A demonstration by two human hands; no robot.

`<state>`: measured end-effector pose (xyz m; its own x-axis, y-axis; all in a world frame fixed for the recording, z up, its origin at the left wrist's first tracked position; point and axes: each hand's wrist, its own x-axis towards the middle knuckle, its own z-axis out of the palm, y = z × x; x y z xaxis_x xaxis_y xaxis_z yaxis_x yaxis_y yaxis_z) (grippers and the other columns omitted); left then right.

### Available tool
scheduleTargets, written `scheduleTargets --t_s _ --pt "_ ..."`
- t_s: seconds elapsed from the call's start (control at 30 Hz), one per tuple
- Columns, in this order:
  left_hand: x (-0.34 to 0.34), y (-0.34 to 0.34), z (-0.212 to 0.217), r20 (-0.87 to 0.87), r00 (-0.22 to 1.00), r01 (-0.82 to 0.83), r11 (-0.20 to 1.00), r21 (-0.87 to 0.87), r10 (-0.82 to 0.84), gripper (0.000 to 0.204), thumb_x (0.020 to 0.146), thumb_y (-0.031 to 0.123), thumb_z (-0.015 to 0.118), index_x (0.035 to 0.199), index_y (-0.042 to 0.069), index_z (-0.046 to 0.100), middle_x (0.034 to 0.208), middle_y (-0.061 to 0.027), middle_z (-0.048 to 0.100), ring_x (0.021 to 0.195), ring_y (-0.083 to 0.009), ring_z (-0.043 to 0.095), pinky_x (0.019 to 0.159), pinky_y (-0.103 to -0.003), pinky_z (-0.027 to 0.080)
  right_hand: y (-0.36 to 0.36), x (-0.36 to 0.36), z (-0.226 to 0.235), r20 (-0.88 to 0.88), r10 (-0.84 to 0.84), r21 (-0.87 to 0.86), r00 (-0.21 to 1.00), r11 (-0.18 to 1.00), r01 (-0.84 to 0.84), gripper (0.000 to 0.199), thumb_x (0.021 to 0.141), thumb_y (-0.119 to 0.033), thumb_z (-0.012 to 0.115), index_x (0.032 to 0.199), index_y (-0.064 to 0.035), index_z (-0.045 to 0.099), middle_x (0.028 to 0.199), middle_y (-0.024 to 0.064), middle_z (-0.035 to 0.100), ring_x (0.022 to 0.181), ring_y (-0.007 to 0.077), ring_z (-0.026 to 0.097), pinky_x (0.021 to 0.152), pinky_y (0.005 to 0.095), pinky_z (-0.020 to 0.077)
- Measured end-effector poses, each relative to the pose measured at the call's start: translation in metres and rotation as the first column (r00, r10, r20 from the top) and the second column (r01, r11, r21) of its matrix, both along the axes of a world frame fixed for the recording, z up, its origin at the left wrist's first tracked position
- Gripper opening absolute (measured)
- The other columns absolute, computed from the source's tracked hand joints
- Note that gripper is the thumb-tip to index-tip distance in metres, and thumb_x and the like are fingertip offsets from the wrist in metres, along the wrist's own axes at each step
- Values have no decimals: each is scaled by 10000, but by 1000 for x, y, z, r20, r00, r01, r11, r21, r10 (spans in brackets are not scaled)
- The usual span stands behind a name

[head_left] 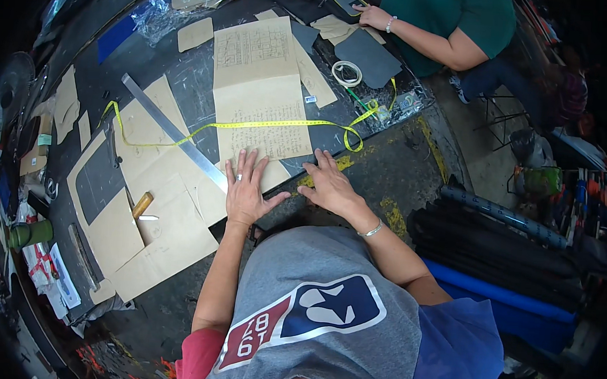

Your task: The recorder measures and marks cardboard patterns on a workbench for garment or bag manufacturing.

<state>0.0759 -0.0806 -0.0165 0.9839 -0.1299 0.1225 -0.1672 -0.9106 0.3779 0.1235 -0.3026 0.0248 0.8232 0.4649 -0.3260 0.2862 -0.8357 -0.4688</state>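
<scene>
My left hand lies flat with its fingers spread on the lower edge of a creased brown sheet covered in handwriting. Beside it, my right hand rests at the table's near edge, fingers stretched out and holding nothing. A steel ruler runs diagonally to the left hand, its near end close to the wrist. Across the handwritten sheet lies a yellow tape measure, curling at its right end. Left of the ruler are brown paper pattern pieces and a tool with a wooden handle.
A dark worktable holds clear plastic wrap, a whitish coil and grey cut pieces. At the far right side, a person in a green shirt reaches over the table. Dark rolled material is stacked to my right.
</scene>
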Motion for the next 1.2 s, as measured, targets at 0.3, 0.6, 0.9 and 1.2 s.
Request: scheduleTargets --t_s 0.3,0.6,0.9,1.2 --pt "0 -1 -1 19 1000 15 1000 7 -15 962 718 714 695 1414 87 477 1533 -157 369 1492 -360 222 1194 -623 81 -3 -2 -2 33 -14 4 999 1000 14 603 877 -313 709 1357 10 542 1508 335 325 1435 461 280 1166 476 304" --pt "-2 -3 2 -11 1000 -11 998 58 11 959 738 728 667 1410 70 482 1542 -152 363 1493 -353 218 1202 -598 87 -70 106 -7 -700 -362 691 616 -125 712 240 951 -128 636 1157 -5 638 1088 97 676 953 180 655 828 320 556" --pt "-1 -7 2 -15 1000 9 993 115 -7 988 719 755 663 1421 88 472 1539 -151 362 1492 -348 223 1203 -599 89 -140 214 -60 -912 -201 403 359 -615 678 642 916 -150 667 1437 16 330 1420 229 344 1262 367 460 1032 460 486" --pt "2 -11 1 -36 999 -21 989 143 26 1008 705 733 682 1434 77 450 1552 -148 352 1492 -356 218 1209 -590 65 -134 250 -67 -941 -156 332 300 -592 734 864 855 -166 714 1535 -28 200 1480 221 322 1323 369 392 1086 482 395"
